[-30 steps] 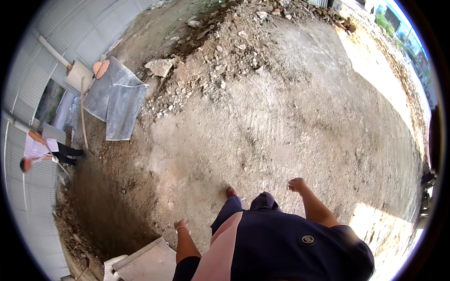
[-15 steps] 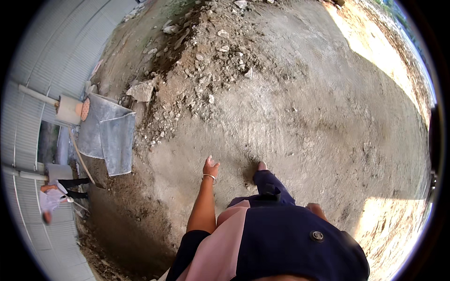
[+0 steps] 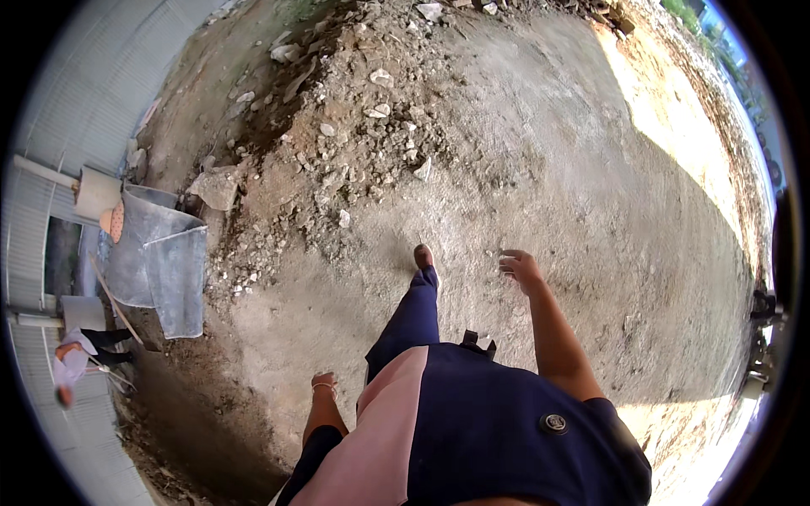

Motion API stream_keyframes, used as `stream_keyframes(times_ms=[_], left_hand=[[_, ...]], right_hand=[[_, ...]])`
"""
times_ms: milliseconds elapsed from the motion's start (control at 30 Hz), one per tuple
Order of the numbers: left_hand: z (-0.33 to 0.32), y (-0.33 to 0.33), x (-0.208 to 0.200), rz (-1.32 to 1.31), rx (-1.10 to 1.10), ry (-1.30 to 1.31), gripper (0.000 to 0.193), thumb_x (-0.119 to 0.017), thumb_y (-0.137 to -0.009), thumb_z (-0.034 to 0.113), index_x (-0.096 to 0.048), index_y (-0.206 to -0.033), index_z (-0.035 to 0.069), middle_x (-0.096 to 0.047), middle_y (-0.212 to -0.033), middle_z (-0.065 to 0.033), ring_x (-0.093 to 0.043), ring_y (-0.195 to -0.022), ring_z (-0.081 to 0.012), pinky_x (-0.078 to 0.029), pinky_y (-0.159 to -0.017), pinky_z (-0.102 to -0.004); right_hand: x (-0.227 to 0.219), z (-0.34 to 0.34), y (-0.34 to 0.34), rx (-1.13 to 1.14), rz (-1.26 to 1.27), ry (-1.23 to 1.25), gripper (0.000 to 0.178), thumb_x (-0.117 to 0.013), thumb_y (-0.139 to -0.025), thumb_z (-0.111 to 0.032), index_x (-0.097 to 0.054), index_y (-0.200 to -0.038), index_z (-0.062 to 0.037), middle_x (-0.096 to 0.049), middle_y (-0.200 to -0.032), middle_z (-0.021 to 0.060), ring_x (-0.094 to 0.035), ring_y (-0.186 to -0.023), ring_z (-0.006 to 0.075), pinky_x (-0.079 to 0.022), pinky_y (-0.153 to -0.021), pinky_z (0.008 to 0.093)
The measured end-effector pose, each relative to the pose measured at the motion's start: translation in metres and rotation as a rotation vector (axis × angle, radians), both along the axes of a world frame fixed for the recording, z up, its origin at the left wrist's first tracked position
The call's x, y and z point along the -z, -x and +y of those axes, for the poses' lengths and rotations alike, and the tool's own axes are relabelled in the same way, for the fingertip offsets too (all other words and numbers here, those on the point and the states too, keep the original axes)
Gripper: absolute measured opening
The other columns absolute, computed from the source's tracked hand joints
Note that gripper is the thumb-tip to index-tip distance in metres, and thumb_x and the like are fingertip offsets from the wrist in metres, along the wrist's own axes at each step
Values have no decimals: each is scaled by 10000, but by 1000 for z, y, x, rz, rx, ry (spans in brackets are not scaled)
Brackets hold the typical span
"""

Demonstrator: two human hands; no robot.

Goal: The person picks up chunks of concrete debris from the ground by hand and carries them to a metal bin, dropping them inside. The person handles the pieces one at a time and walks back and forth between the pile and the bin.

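Observation:
My right hand (image 3: 523, 267) is stretched out ahead over the rough ground (image 3: 591, 329), open and empty, its fingers loosely bent and apart. Lower down on the left, my left hand (image 3: 323, 381) hangs beside my body with a light bracelet at its wrist. Its fingers are mostly out of sight, and nothing shows in it. Neither hand touches anything. Between them, one brown shoe (image 3: 423, 255) is planted forward below a dark blue trouser leg (image 3: 407, 316).
Loose rubble (image 3: 363, 126) and a large rock (image 3: 216, 187) lie ahead to the left. Beyond stand a grey sheet-like piece (image 3: 173, 261) and a corrugated metal wall (image 3: 93, 93). Another person (image 3: 74, 358) is at far left near a long-handled tool (image 3: 118, 305). Sunlit ground (image 3: 666, 101) lies far right.
My right hand has swung forward into view, while my left hand has drawn back toward my body. A different leg is forward, and the surroundings have shifted left in view.

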State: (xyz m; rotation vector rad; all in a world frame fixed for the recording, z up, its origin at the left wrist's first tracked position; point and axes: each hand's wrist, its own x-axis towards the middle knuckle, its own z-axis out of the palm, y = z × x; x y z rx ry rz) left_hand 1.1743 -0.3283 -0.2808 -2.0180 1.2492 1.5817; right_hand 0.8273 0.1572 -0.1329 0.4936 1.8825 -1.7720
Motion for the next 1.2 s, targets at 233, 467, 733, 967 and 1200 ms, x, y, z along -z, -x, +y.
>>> stream_keyframes(times_ms=[233, 467, 733, 967, 1200], left_hand=[[65, 267, 6, 231, 238, 171, 354, -522, -635, 74, -454, -968, -24, -538, -767, -117, -534, -615, -207, -444, -520, -286], [93, 560, -65, 272, 1010, 536, 534, -569, -606, 195, -397, -1075, 6, -509, -955, -183, -494, -893, -283, -385, -767, -314], [201, 748, -108, 796, 514, 277, 492, -550, -691, 65, -334, -1129, 7, -525, -925, -135, -510, -835, -186, -407, -699, -251], [224, 651, -69, 63, 123, 87, 456, -536, -694, 149, -362, -1114, 113, -544, -836, -84, -545, -654, -185, -368, -476, -294], [272, 667, -65, -17, -285, -44, 446, -501, -724, 181, -337, -1138, 159, -493, -958, -58, -503, -819, -212, -338, -680, -387]], right_hand=[[32, 89, 96, 150, -424, -215, 299, -458, -713, -85, -446, -1008, -35, -546, -829, 91, -544, -721, 179, -417, -603, 276], [37, 140, 119, 480, -551, -6, 251, -460, -709, -77, -480, -955, -31, -552, -789, 115, -553, -697, 190, -429, -562, 261], [96, 297, 280, 492, -716, -33, 62, -476, -707, -60, -521, -746, -45, -545, -697, 97, -546, -600, 192, -412, -453, 259], [8, 232, 646, 234, -272, -147, 256, -458, -725, -93, -467, -979, -61, -557, -774, 76, -549, -660, 161, -430, -550, 274], [-22, 83, 844, -52, -143, 82, 272, -437, -747, -70, -432, -1008, 5, -546, -804, 103, -539, -675, 162, -428, -534, 236]])
